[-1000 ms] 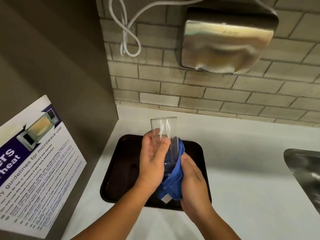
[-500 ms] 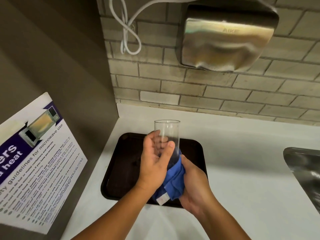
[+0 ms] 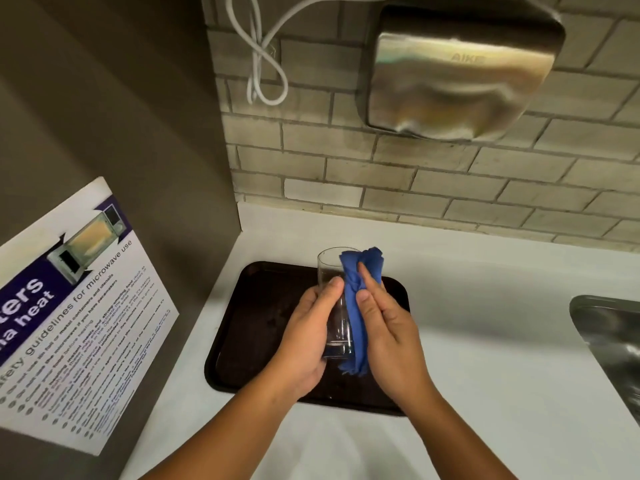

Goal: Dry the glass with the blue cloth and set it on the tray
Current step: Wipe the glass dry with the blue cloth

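A clear drinking glass (image 3: 331,271) is held upright above a dark brown tray (image 3: 263,306) on the white counter. My left hand (image 3: 308,334) grips the glass around its left side and lower half. My right hand (image 3: 388,327) presses a blue cloth (image 3: 356,327) flat against the right side of the glass. The cloth runs from the rim down past the base, and its top bunches over the rim. The glass's base is partly hidden by my fingers.
A steel sink (image 3: 613,344) lies at the right edge of the white counter (image 3: 485,306). A brown wall with a microwave safety poster (image 3: 69,323) stands at the left. A metal hand dryer (image 3: 460,74) and a looped white cable (image 3: 263,57) hang on the brick wall behind.
My right hand has slid the blue cloth up from the bottom of the glass to its rim. The glass has stayed in my left hand over the tray.
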A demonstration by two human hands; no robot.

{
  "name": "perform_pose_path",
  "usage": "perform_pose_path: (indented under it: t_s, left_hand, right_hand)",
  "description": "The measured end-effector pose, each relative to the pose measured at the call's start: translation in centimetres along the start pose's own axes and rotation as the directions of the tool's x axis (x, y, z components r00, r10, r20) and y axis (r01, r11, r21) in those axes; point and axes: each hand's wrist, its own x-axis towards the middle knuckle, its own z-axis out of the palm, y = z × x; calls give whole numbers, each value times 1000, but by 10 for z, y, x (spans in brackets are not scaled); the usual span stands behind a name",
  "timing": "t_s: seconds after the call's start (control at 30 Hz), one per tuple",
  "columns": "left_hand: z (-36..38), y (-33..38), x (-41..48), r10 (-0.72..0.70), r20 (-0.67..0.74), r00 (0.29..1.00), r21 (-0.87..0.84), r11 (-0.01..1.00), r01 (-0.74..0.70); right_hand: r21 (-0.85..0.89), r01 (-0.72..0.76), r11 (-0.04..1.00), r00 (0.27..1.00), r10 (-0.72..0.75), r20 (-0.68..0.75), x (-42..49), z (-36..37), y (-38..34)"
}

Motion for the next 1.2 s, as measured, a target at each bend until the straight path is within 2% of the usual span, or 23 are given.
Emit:
perform_pose_path:
  t_s: [0.07,0.13,0.2,0.23,0.33,0.43,0.5,0.63,0.7,0.83,1.0,1.13,1.2]
  left_hand:
    - [-3,-2,-1,-1,6,1000,-23,1000,1]
    - [-9,-1,-1,-23,36,999,-66,997,25]
    - [-14,-1,-1,-47,92,995,-97,994,56]
    - [-15,-1,-2,-52,95,994,-85,995,60]
    - [-14,-4,-3,-33,45,998,8,999,33]
    - [-13,-1,-3,-10,35,999,15,1000,9]
    - [-15,3,-2,-6,37,999,-10,1000,6]
    - [-19,2,0,-3,11,1000,7,1000,3]
    - [-17,-3,-3,-13,7,1000,4,1000,13]
    - [-13,-5,-6,-15,34,999,21,1000,15]
    - [-16,-1,-3,-40,46,998,24,999,39]
    - [-15,-2,-4,-38,80,996,8,999,38]
    - [-17,0,-3,-36,108,993,2,999,36]
  right_hand:
    - [37,-40,999,999,40,7,-2,1,0]
    - [-176,50,983,997,-39,70,-12,7,-1]
    - [-416,205,886,974,-142,178,-16,10,-1]
    - [-449,236,862,967,-164,195,-12,8,-2]
    - [-435,211,875,977,-182,108,7,-3,-6]
    - [-390,103,915,994,-109,6,12,-9,-3]
    - [-419,93,903,995,-92,24,2,-7,1]
    - [-519,297,801,954,-235,184,-13,-1,1]
    - [-553,335,763,942,-265,204,-2,-3,-2]
    - [-507,193,840,981,-176,81,10,-16,-3]
    - [-506,280,816,960,-225,167,-11,-7,2]
    - [-444,180,877,984,-158,87,1,-9,-9]
    - [-454,178,873,984,-147,103,-6,-10,-13]
